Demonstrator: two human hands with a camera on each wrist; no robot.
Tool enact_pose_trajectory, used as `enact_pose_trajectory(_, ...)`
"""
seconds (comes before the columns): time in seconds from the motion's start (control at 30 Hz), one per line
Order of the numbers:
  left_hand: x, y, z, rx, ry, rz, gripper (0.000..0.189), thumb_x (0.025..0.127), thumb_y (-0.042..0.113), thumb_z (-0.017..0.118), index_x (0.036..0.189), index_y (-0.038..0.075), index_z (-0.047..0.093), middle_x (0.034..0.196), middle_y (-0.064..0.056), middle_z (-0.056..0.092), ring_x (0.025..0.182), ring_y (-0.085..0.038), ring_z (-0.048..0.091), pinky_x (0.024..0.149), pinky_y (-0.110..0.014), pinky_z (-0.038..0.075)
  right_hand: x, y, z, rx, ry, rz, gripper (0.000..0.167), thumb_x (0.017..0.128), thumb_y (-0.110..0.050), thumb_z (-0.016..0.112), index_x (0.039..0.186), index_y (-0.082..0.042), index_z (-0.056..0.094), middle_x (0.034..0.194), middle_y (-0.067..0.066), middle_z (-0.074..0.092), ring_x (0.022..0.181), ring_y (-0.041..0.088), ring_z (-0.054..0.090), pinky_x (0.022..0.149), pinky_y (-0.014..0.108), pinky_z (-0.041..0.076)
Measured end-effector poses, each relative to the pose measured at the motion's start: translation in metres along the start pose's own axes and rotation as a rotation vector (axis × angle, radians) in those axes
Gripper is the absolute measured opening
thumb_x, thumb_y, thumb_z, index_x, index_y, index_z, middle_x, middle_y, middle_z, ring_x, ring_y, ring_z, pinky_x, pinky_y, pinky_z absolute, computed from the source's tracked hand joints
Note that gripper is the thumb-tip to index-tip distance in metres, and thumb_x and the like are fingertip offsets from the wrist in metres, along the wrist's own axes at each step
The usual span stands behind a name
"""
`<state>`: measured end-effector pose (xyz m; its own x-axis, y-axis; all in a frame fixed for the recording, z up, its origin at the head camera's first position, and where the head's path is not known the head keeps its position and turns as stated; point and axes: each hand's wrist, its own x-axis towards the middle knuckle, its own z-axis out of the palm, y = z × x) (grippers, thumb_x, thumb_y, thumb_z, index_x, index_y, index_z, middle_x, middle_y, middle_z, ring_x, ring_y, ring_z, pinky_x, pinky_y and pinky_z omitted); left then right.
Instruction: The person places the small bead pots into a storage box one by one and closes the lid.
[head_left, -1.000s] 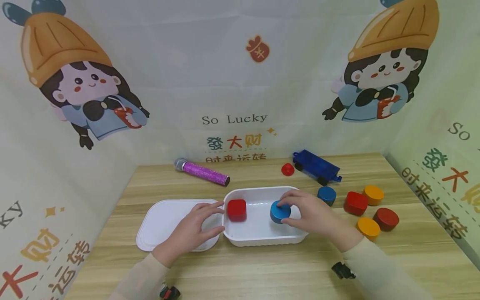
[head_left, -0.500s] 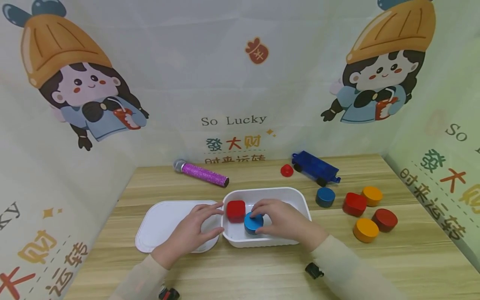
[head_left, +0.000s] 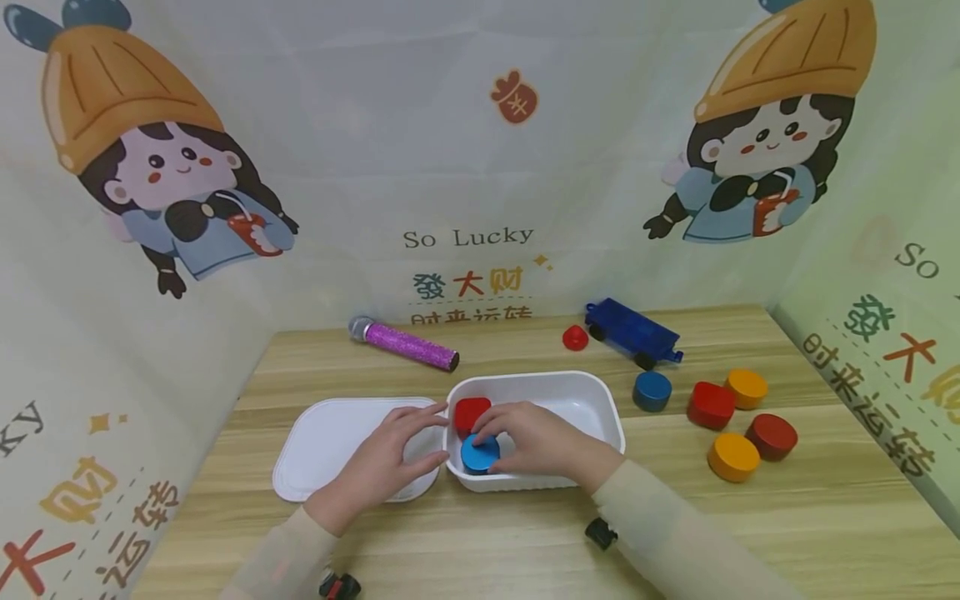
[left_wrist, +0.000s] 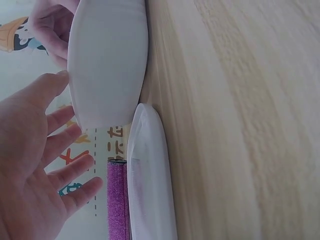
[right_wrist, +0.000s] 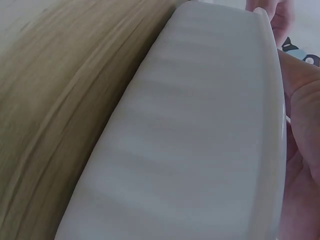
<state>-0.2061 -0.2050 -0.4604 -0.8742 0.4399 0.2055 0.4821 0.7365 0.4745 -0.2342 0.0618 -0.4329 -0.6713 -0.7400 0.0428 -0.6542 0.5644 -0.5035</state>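
A white plastic box (head_left: 585,417) stands on the table with a red rounded block (head_left: 471,412) at its left end. In front of that block, inside the box, my right hand (head_left: 543,442) pinches a round blue block (head_left: 480,454) between thumb and fingers. My left hand (head_left: 390,458) rests with spread, relaxed fingers at the box's left rim, its thumb and fingertips right at the edge. In the left wrist view, the left thumb (left_wrist: 55,85) meets the rim. The box wall (right_wrist: 200,120) hides the block in the right wrist view.
The white lid (head_left: 322,442) lies left of the box, partly under my left hand. Behind are a purple microphone (head_left: 408,345), a red cone piece (head_left: 575,337) and a blue toy wagon (head_left: 633,332). To the right lie a blue block (head_left: 652,391) and several red and orange blocks (head_left: 733,457).
My right hand has carried the round blue block leftward through the box, from its right half to the front left corner beside the red block. The left hand has stayed at the rim.
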Motion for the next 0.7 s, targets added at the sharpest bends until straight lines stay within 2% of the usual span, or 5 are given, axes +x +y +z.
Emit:
enact_pose_trajectory(0.13,0.001,0.001,0.000,0.001,0.014,0.018,0.044,0.094,0.038,0.077,0.133,0.020,0.068,0.156,0.000,0.054,0.137,-0.025,0.051,0.111,-0.054,0.049,0.005,-0.001,0.002,-0.012,-0.018,-0.016,0.035,0.084,-0.021,0.087,0.118,-0.015,0.079,0.128,0.001,0.073,0.122,0.019,0.065,0.111,0.037,0.052)
enact_pose_trajectory(0.37,0.001,0.001,0.000,-0.002,0.023,0.015,0.044,0.093,0.036,0.078,0.133,0.019,0.069,0.156,-0.001,0.055,0.137,-0.026,0.052,0.111,-0.053,0.049,0.012,0.001,0.007,-0.048,-0.044,-0.039,0.036,0.086,-0.020,0.086,0.120,-0.015,0.078,0.128,0.000,0.073,0.122,0.017,0.066,0.111,0.034,0.051)
enact_pose_trajectory(0.7,-0.002,0.001,-0.001,0.000,0.016,0.009,0.044,0.095,0.037,0.076,0.134,0.019,0.068,0.157,0.000,0.053,0.136,-0.025,0.052,0.111,-0.053,0.049,0.012,0.001,0.008,-0.003,-0.041,-0.045,0.035,0.086,-0.020,0.086,0.120,-0.016,0.078,0.127,-0.002,0.074,0.121,0.014,0.066,0.111,0.033,0.051)
